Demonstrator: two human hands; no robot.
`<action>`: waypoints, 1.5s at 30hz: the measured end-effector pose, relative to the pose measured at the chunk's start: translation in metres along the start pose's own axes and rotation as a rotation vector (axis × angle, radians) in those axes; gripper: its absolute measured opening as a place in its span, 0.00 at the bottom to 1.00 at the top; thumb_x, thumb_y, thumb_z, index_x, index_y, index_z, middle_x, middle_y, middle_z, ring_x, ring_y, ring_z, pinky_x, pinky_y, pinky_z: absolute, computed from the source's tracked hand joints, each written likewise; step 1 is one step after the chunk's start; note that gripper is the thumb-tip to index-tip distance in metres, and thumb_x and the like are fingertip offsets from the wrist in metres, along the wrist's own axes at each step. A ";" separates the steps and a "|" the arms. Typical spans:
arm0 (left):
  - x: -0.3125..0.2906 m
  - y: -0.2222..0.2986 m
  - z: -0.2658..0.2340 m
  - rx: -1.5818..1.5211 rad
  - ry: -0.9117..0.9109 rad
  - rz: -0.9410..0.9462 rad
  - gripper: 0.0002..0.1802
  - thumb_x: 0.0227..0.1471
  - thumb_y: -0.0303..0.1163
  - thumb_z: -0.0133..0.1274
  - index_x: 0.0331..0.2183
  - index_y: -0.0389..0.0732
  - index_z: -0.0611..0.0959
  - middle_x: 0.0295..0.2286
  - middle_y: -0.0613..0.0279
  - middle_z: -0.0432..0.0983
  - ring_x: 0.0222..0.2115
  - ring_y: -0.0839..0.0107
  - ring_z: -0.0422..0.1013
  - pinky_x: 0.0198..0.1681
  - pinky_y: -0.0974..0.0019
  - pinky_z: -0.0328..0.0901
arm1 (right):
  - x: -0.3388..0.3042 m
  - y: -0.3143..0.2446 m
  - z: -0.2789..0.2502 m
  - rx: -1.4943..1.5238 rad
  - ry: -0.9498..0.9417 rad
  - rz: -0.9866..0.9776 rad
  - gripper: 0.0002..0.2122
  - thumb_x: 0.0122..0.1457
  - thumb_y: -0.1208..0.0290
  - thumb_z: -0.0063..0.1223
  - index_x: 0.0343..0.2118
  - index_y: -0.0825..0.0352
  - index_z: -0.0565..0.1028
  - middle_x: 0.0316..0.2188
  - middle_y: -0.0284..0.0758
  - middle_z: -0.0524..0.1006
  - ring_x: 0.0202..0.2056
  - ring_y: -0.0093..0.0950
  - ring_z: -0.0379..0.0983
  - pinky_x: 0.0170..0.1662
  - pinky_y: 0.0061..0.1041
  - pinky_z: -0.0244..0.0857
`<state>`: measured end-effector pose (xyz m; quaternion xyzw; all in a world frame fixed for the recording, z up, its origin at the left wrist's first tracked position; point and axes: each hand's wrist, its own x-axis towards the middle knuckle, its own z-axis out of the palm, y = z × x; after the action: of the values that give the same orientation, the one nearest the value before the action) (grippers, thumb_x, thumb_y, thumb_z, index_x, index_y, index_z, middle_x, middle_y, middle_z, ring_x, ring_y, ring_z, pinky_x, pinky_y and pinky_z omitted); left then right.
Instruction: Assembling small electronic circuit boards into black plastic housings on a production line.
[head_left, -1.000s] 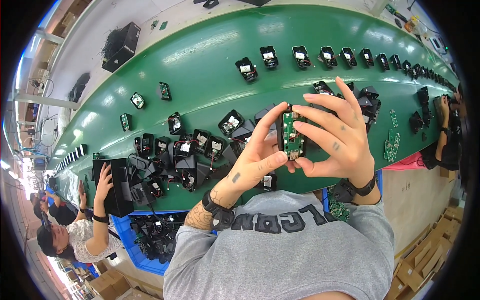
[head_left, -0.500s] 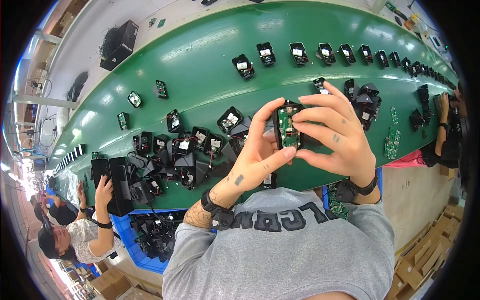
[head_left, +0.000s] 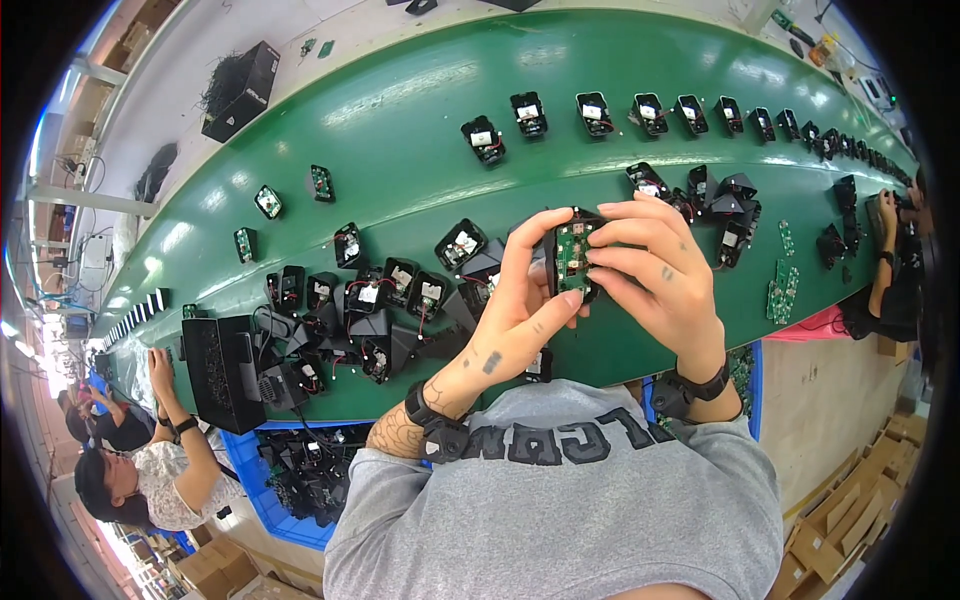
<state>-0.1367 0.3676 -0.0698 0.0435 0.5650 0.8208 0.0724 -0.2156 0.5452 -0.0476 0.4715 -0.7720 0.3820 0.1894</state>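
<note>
Above the near side of the green table, my left hand (head_left: 520, 300) is wrapped round a small black plastic housing (head_left: 551, 262). A green circuit board (head_left: 573, 255) shows in the housing's open face, with my left thumb on its lower end. My right hand (head_left: 660, 275) reaches over from the right, its fingertips touching the board's right edge. Whether the right fingers pinch the board or only press it cannot be made out. Beyond my right fingers lies another open black housing (head_left: 646, 180) with a white part inside.
Open housings (head_left: 594, 115) stand in a row along the green table (head_left: 400, 130). A heap of housings (head_left: 365, 290) lies left of my hands. Loose circuit boards (head_left: 783, 292) are at right. Blue bins (head_left: 290, 515) flank me below the table. A co-worker (head_left: 165, 475) sits at left.
My right thumb has come off the lower end of the board and moved up its right edge. Both hands have shifted slightly. The left co-worker's hand has drawn away from the black box.
</note>
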 end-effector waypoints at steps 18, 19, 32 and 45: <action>0.014 -0.020 0.000 0.016 0.050 -0.024 0.34 0.54 0.18 0.43 0.57 0.50 0.50 0.40 0.54 0.73 0.31 0.75 0.70 0.31 0.74 0.65 | -0.011 0.023 -0.001 0.154 0.045 0.084 0.09 0.45 0.80 0.60 0.30 0.65 0.72 0.32 0.32 0.76 0.42 0.35 0.73 0.57 0.46 0.58; 0.014 -0.020 -0.001 0.017 0.041 -0.020 0.34 0.54 0.18 0.43 0.57 0.51 0.50 0.41 0.54 0.73 0.31 0.75 0.70 0.30 0.74 0.65 | -0.013 0.024 -0.002 0.273 0.095 0.108 0.09 0.45 0.79 0.61 0.30 0.66 0.74 0.33 0.33 0.76 0.42 0.35 0.73 0.57 0.45 0.59; 0.021 -0.018 0.007 0.120 0.063 -0.053 0.34 0.55 0.19 0.45 0.58 0.51 0.52 0.34 0.61 0.71 0.28 0.77 0.70 0.28 0.74 0.64 | -0.016 0.011 0.015 0.002 0.047 0.099 0.09 0.47 0.79 0.60 0.29 0.63 0.71 0.33 0.31 0.75 0.45 0.35 0.72 0.60 0.50 0.52; 0.030 -0.031 0.006 0.242 0.023 -0.035 0.32 0.54 0.16 0.42 0.57 0.49 0.54 0.31 0.61 0.69 0.25 0.77 0.67 0.28 0.73 0.64 | -0.025 0.015 0.016 -0.131 0.066 0.023 0.06 0.50 0.78 0.57 0.29 0.63 0.70 0.31 0.29 0.76 0.43 0.33 0.73 0.62 0.53 0.49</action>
<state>-0.1627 0.3894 -0.0966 0.0325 0.6613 0.7457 0.0744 -0.2155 0.5513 -0.0796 0.4363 -0.7941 0.3481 0.2406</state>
